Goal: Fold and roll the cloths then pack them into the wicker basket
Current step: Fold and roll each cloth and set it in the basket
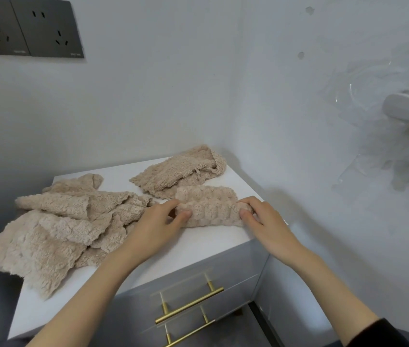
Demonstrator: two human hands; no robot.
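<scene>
A beige fleecy cloth [209,209] lies folded into a strip on the white cabinet top [198,244], its near part rolled up. My left hand [159,221] pinches the roll's left end and my right hand [258,216] pinches its right end. Another beige cloth [180,171] lies crumpled at the back, near the wall corner. A loose pile of several beige cloths [60,221] covers the left side and hangs over the left edge. No wicker basket is in view.
The cabinet stands in a wall corner, with grey drawers and brass handles [188,306] below its front edge. Dark wall sockets [28,28] sit at the upper left. A white holder [408,108] sticks out from the right wall.
</scene>
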